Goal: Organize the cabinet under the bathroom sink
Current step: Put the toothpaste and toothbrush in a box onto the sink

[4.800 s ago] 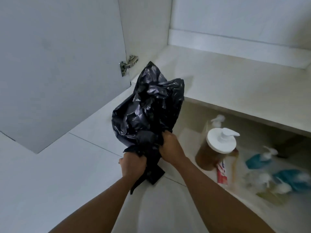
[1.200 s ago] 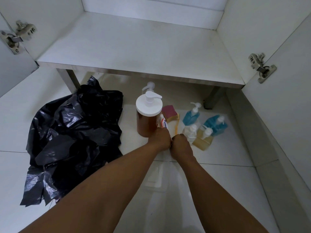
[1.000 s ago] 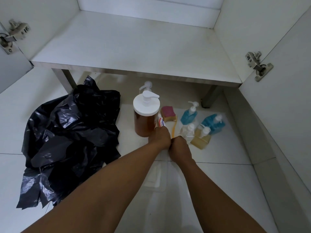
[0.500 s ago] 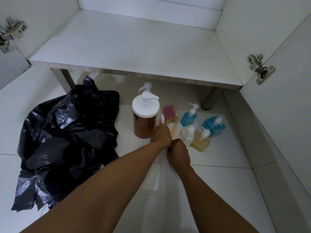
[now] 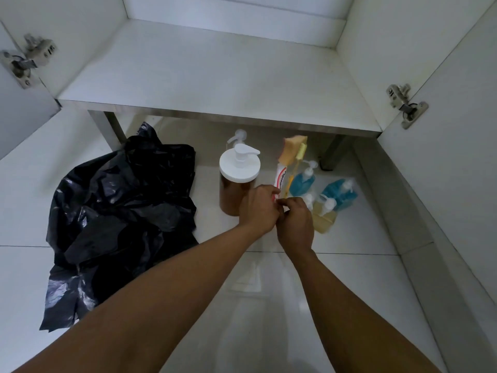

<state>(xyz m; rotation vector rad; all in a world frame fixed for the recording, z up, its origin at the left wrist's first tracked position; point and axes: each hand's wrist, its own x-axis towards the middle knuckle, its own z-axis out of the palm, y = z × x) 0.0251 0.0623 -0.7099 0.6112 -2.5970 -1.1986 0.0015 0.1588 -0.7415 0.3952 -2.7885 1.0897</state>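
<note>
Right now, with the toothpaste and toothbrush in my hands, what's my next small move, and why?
Probably lift them onto the cabinet shelf: your left hand and right hand grip the toothpaste tube and toothbrush upright, and the shelf lies just beyond.

Glossy crinkled black plastic bag (image 5: 118,211); glossy floor tiles (image 5: 349,286); metal hinge (image 5: 406,106).

Home bathroom: cabinet (image 5: 215,71), soap dispenser (image 5: 239,173)

Left hand (image 5: 259,208) grips toothpaste tube (image 5: 280,177), right hand (image 5: 295,224) pinches toothbrush (image 5: 293,170), beside amber pump bottle (image 5: 238,172).
</note>
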